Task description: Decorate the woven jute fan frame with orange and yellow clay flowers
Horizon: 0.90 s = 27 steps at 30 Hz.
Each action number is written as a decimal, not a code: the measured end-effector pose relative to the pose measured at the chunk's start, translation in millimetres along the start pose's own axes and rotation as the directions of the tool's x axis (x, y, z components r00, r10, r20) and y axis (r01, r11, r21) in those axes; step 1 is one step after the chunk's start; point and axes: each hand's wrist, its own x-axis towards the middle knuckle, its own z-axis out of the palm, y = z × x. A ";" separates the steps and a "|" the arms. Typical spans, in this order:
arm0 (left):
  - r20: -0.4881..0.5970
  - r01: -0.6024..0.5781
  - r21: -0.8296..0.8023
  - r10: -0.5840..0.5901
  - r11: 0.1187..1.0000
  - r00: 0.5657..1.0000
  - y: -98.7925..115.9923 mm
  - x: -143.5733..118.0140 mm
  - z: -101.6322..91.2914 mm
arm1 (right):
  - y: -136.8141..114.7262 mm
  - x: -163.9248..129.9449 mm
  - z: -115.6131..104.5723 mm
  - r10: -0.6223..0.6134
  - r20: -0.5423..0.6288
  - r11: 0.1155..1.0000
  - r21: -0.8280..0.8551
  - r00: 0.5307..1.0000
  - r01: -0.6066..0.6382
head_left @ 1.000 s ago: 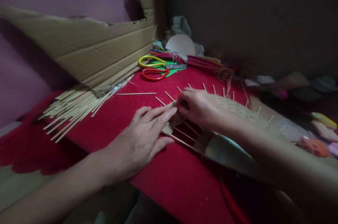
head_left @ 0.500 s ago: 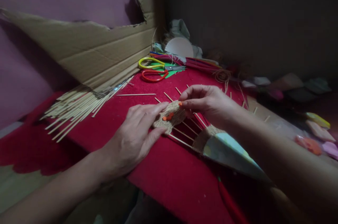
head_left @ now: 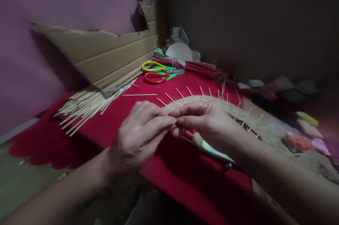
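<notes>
Pinching together at the near end of the woven fan (head_left: pixel 225 108), the left hand (head_left: pixel 137 136) and right hand (head_left: pixel 206 122) meet fingertip to fingertip; what sits between the pressed fingers is too small to tell. From them the fan arcs toward 2 o'clock along the red counter (head_left: pixel 169 175), its sticks (head_left: pixel 180 93) pointing toward 12. Both hands are equally near. Scissors (head_left: pixel 156 71) lie at 12 o'clock, a stick bundle (head_left: pixel 87 106) at 10.
</notes>
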 end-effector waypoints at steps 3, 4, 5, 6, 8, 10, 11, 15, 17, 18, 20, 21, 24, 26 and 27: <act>-0.024 0.057 -0.007 -0.057 0.998 0.998 0.7 -3.7 0.0 | 0.5 -5.6 0.7 -0.071 0.008 0.997 0.042 0.997 0.070; -0.030 0.063 -0.006 -0.064 0.998 0.998 1.6 -4.6 0.0 | 0.9 -6.9 1.3 -0.090 0.007 0.995 0.040 0.996 0.090; -0.034 0.065 -0.017 -0.066 0.998 0.997 3.2 -5.1 -0.4 | 1.5 -8.0 2.0 -0.103 0.003 0.994 0.033 0.995 0.103; -0.033 0.075 -0.046 -0.076 0.996 0.997 5.2 -5.2 -1.2 | 2.2 -8.9 2.9 -0.106 -0.002 0.994 0.019 0.994 0.106; 0.000 0.139 -0.157 -0.140 0.978 0.990 10.0 -4.3 -4.2 | 3.9 -9.9 4.8 -0.098 -0.018 0.995 -0.026 0.995 0.097; 0.036 0.237 -0.259 -0.236 0.936 0.971 13.4 -2.8 -8.4 | 5.3 -10.4 5.7 -0.090 -0.026 0.993 -0.074 0.996 0.088; 0.038 0.273 -0.277 -0.273 0.921 0.961 13.8 -2.2 -10.5 | 5.6 -10.5 5.5 -0.092 -0.028 0.992 -0.090 0.995 0.089; 0.010 0.290 -0.182 -0.293 0.940 0.956 5.1 -2.9 -14.1 | 2.1 -9.9 -1.3 -0.122 -0.078 0.986 -0.122 0.989 0.112; 0.034 0.284 -0.126 -0.282 0.951 0.959 -3.3 -4.9 -12.1 | -1.6 -8.5 -7.7 -0.167 -0.109 0.980 -0.124 0.980 0.154; 0.043 0.277 -0.105 -0.274 0.955 0.961 -7.6 -6.2 -10.4 | -3.3 -7.5 -11.0 -0.187 -0.114 0.978 -0.117 0.976 0.174; 0.038 0.247 -0.058 -0.245 0.967 0.969 -15.2 -9.1 -6.6 | -5.8 -4.8 -16.7 -0.211 -0.121 0.975 -0.098 0.970 0.200; 0.032 0.229 -0.031 -0.228 0.973 0.973 -18.2 -10.5 -4.9 | -6.3 -3.1 -18.7 -0.212 -0.128 0.975 -0.091 0.969 0.202; 0.019 0.205 0.025 -0.206 0.978 0.978 -23.3 -14.0 -1.9 | -5.9 2.8 -21.5 -0.208 -0.167 0.977 -0.073 0.964 0.199; 0.032 0.203 0.033 -0.204 0.979 0.979 -24.6 -15.5 -1.4 | -5.2 7.2 -21.3 -0.216 -0.195 0.976 -0.065 0.957 0.207; 0.040 0.198 0.036 -0.200 0.979 0.979 -25.1 -16.2 -1.3 | -5.1 9.4 -20.9 -0.218 -0.199 0.976 -0.064 0.955 0.209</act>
